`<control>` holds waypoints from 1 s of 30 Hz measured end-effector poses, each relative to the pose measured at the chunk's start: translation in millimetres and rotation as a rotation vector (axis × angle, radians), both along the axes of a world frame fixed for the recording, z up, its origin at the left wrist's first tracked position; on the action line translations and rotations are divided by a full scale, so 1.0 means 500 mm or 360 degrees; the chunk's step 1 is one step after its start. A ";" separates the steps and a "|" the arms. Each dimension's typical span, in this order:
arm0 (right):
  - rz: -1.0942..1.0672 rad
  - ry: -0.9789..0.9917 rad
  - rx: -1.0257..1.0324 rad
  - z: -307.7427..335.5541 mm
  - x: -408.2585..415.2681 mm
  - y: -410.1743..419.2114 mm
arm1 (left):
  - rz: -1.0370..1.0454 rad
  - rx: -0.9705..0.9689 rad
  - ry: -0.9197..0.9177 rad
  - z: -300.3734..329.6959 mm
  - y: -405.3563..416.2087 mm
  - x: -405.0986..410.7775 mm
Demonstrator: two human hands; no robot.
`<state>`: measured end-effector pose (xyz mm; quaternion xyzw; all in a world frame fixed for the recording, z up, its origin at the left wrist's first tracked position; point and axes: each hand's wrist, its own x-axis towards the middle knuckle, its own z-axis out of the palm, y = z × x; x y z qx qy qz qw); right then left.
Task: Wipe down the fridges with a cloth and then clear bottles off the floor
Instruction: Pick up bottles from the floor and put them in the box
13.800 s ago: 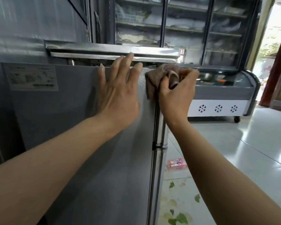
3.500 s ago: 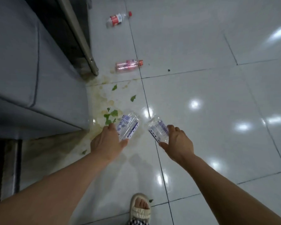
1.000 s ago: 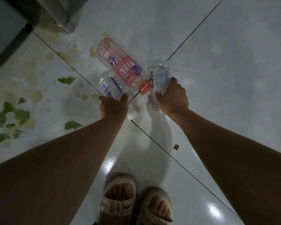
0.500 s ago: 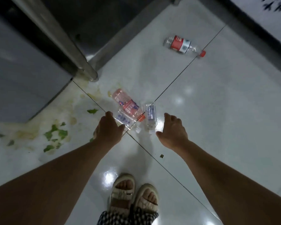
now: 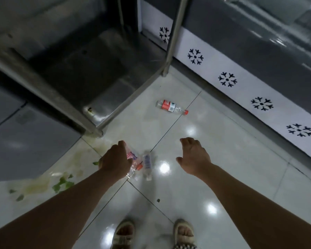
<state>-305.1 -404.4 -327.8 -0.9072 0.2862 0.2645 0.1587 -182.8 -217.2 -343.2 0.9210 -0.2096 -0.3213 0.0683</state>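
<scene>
Three crumpled clear plastic bottles (image 5: 142, 163) on glossy tiles, left hand (image 5: 115, 161) fingers hidden, right hand (image 5: 194, 159) loosely curled, empty.

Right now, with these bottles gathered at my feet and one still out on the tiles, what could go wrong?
1. The floor looks glossy, and the green scraps with a yellowish smear lie beside your left foot: a slip is possible.
2. The clustered bottles lie loose under your left hand; they could roll apart.
3. The red-label bottle lies apart and could be missed.
</scene>
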 end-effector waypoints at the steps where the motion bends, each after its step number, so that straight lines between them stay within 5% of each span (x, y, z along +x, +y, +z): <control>1: -0.0001 0.0002 -0.0009 0.008 -0.009 -0.021 | 0.0005 0.0028 0.0013 0.004 -0.008 -0.006; 8: 0.0171 0.0081 -0.0031 0.021 -0.106 -0.201 | 0.0025 0.0250 0.0106 0.017 -0.126 -0.090; 17: 0.0377 0.0101 -0.0109 0.026 -0.173 -0.452 | 0.0316 -0.0007 0.0186 0.030 -0.361 -0.209; 30: 0.0641 0.0170 -0.0080 -0.096 0.079 -0.532 | 0.0531 0.0136 0.0074 -0.039 -0.404 -0.023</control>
